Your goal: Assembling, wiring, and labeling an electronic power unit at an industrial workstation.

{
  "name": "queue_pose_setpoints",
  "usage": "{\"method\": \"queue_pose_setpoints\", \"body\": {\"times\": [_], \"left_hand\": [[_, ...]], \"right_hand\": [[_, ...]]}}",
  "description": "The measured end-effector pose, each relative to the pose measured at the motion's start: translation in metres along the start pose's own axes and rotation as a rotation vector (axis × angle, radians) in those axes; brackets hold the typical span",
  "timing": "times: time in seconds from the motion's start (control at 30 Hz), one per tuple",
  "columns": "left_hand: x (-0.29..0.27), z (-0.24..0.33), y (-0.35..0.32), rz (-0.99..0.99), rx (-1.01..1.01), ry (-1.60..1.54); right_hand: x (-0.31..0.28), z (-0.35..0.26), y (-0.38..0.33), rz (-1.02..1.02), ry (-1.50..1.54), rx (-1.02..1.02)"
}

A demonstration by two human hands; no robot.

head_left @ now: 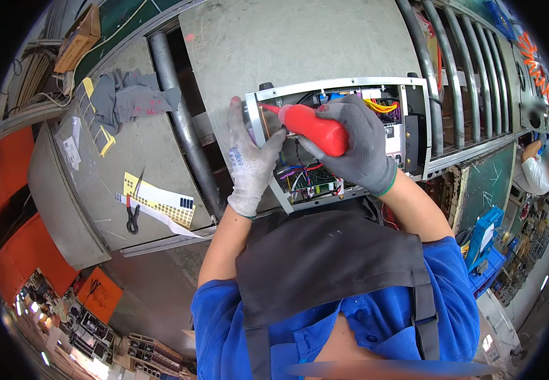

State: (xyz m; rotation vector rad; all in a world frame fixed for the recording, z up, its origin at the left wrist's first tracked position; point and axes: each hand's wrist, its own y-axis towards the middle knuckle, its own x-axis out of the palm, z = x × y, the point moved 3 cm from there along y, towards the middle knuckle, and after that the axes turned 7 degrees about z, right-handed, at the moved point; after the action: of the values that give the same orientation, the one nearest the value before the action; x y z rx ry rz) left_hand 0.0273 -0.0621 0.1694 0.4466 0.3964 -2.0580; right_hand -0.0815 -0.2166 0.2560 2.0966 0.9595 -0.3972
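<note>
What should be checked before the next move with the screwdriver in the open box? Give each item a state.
1. Right hand holds the red-handled screwdriver firmly: ok, fingers wrapped round the handle.
2. Screwdriver tip seated on a screw: cannot tell, the tip is too small to make out at the box's left edge.
3. Left hand steadies the open metal box: ok, it lies against the left end.
4. Wires away from the shaft: cannot tell, the right hand hides most of them.
5. Both hands gloved: ok.
6. Scissors out of the way: ok, lying on the bench to the left.
</note>
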Motion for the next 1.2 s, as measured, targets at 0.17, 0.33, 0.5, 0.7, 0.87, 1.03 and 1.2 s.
{"method": "queue_pose_setpoints", "body": {"times": [0.17,0.33,0.5,0.7,0.87,1.03,1.2], "left_hand": [[0.003,-0.003,0.000,0.007,0.044,0.030],[0.005,-0.006,0.003,0.037,0.067,0.017],[0.006,-0.004,0.001,0.032,0.042,-0.029],[0.008,-0.008,0.002,0.034,0.029,-0.054],[0.013,-0.018,0.001,-0.010,-0.153,-0.296],[0.015,-0.017,0.000,-0.017,-0.153,-0.267],[0.013,-0.013,0.000,-0.013,-0.165,-0.303]], "right_hand": [[-0.002,-0.002,-0.003,-0.021,-0.013,0.012],[-0.003,0.003,-0.003,0.022,-0.017,0.008],[-0.006,0.003,-0.003,0.016,0.021,0.006],[0.001,0.007,-0.007,0.006,0.022,0.042],[0.011,0.030,-0.021,-0.004,-0.039,0.138],[0.023,0.037,-0.028,-0.003,-0.048,0.146],[0.032,0.035,-0.023,-0.037,-0.100,0.108]]}}
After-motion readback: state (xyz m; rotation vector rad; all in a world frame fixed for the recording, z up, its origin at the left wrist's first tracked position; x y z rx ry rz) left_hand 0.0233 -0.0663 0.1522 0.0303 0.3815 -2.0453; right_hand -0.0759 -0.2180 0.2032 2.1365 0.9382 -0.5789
